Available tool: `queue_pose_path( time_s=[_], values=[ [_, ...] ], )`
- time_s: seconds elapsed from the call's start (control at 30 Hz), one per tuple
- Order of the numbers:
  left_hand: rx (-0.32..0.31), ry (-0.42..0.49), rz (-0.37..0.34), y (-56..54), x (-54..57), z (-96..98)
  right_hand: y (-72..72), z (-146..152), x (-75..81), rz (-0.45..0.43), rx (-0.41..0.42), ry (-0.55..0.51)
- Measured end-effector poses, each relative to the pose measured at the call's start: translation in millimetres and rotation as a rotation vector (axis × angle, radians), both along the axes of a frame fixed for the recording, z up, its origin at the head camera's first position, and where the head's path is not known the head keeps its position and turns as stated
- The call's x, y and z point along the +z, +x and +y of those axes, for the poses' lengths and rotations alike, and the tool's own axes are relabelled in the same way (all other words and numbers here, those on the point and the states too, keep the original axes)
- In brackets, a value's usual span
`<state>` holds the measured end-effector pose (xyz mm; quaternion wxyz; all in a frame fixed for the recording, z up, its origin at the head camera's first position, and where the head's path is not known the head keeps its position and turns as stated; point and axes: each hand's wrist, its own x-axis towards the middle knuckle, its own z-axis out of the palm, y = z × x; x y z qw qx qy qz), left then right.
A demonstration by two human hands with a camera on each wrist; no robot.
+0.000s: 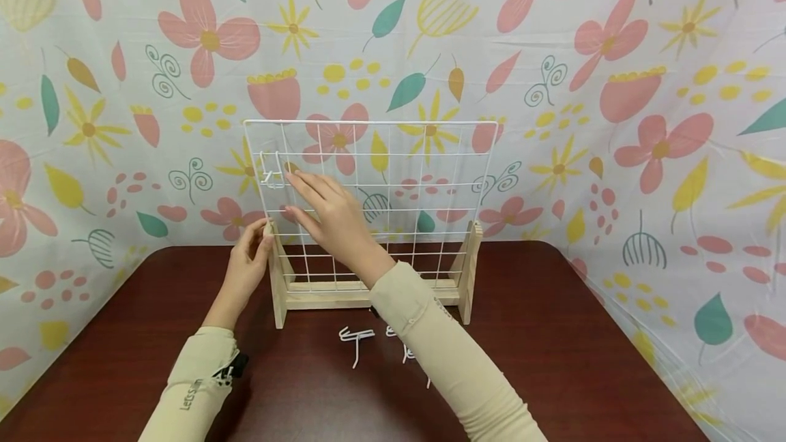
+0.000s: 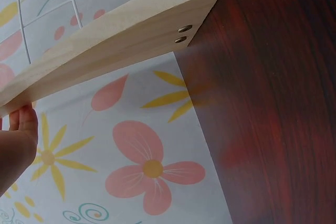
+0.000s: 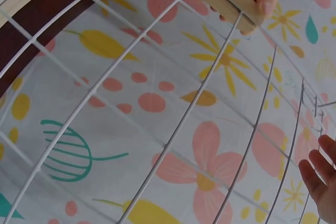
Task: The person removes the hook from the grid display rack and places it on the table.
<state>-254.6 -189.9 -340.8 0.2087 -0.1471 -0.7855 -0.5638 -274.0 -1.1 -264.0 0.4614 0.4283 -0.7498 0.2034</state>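
Note:
A white wire grid panel (image 1: 368, 122) stands upright in a wooden stand (image 1: 325, 301). My left hand (image 1: 245, 261) holds the top of the stand's left leg (image 1: 278, 295) between thumb and fingers; the left wrist view shows fingers (image 2: 26, 121) against that wood. A white wire hook (image 1: 272, 179) hangs at the grid's upper left. Beside it is my right hand (image 1: 334, 220), fingers extended and thumb apart. Those fingers (image 3: 314, 179) look spread near the wires in the right wrist view, with nothing seen between them. Whether a fingertip touches the hook, I cannot tell.
Several white hooks lie on the dark red table in front of the stand, one hook (image 1: 357, 337) fully visible and another hook (image 1: 391, 331) partly behind my right sleeve (image 1: 442, 340). A flowered cloth (image 1: 663, 210) hangs behind the table (image 1: 552, 360).

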Motion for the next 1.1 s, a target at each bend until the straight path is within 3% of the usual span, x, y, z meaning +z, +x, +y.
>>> queue_pose_path(
  time_s=[0.43,0.77,0.9,1.1],
  values=[
    [0.002,-0.029,-0.046,5.2,1.7,1.6,1.1,-26,7.0,-0.009,-0.068,-0.072],
    [-0.013,-0.036,-0.062,6.1,3.6,0.7,0.8,-35,11.3,-0.012,-0.047,-0.057],
    [-0.008,-0.021,-0.063,-0.4,-2.3,-1.2,-1.3,-36,10.9,-0.005,-0.031,-0.062],
    [0.001,-0.021,-0.045,-19.6,-21.4,-9.0,-3.4,-35,10.4,-0.02,-0.014,-0.07]
  ],
)
